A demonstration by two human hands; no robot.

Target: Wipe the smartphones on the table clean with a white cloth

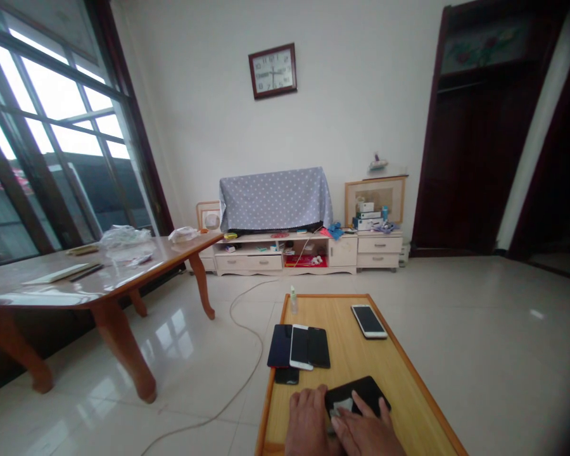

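Note:
A black phone (371, 391) lies turned sideways on the near part of the wooden table, partly covered by my hands. My left hand (308, 419) rests at its left edge with bent fingers, holding it steady. Against the screen my right hand (368, 430) presses a small white cloth (342, 405), some fingers stretched over the glass. Farther up the table, a dark blue phone (280, 345), a white-framed phone (300, 347) and a black phone (319, 347) lie side by side. Another dark phone (287, 376) sits just below them. A white phone (369, 321) is alone at the right.
The low wooden table (346, 310) has a raised orange-brown rim. A small clear bottle (293, 301) stands at its far left corner. On the floor a cable (247, 380) runs along the left. A larger glossy table (171, 253) and a white TV cabinet (251, 261) stand beyond.

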